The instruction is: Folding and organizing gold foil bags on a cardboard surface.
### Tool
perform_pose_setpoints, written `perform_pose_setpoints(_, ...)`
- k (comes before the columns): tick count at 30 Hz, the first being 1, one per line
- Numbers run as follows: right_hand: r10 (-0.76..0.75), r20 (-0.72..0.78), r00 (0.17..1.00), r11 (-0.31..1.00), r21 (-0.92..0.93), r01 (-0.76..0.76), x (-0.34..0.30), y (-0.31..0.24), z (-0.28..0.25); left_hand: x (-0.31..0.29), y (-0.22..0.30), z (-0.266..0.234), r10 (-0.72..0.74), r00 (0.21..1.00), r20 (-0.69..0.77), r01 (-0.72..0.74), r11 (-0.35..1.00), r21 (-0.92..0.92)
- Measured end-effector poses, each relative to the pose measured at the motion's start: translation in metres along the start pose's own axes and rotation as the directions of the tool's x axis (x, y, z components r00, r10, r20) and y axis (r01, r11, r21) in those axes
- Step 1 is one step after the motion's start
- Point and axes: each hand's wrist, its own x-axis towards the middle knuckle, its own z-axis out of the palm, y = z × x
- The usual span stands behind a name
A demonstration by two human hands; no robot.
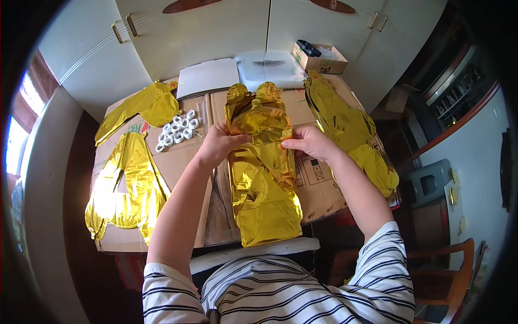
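Observation:
A flat gold foil balloon (265, 205), uninflated and creased, lies lengthwise in front of me, its lower end reaching past the table's near edge. My left hand (220, 143) pinches its left side a little above the middle. Across from it, my right hand (312, 141) pinches the right side, thumb on top of the foil. At the far end the foil bunches into two rounded lobes. Left of my hands sits a cluster of several small white rolls (176, 131), which look like ribbon or tape.
More flat gold foil balloons lie around: one at far left (132, 109), one at near left (143, 186), a pile at right (345, 124). Cardboard (315, 202) covers the table. Behind stand a white stack (209, 75), a clear plastic container (272, 67) and a small box (329, 63). A wooden chair (456, 281) is at right.

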Motion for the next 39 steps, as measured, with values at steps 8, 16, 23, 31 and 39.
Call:
perform_pose_setpoints(8, -0.279, 0.023, 0.960, 0.917, 0.303, 0.259, 0.022, -0.009, -0.002, -0.003, 0.024, 0.004, -0.164, 0.985, 0.050, 0.153, 0.973, 0.171)
perform_pose_setpoints(16, -0.096, -0.192, 0.977, 0.982, 0.141, 0.124, 0.058, 0.008, -0.007, -0.008, -0.006, 0.012, 0.449, 0.854, -0.263, -0.176, 0.724, 0.667)
perform_pose_setpoints(23, -0.044, -0.099, 0.994, 0.976, 0.210, 0.064, 0.062, 0.008, -0.001, -0.032, -0.008, 0.053, 0.556, 0.654, 0.513, -0.675, 0.121, 0.728)
perform_pose_setpoints(31, -0.088, -0.095, 0.992, 0.965, 0.238, 0.109, 0.062, 0.017, -0.007, -0.047, -0.034, 0.059, 0.477, 0.780, 0.405, -0.508, 0.105, 0.855)
perform_pose_setpoints(39, -0.142, -0.069, 0.987, 0.974, 0.169, 0.152, 0.033, -0.004, 0.005, -0.059, -0.034, 0.063, 0.479, 0.836, 0.267, -0.369, 0.131, 0.920)
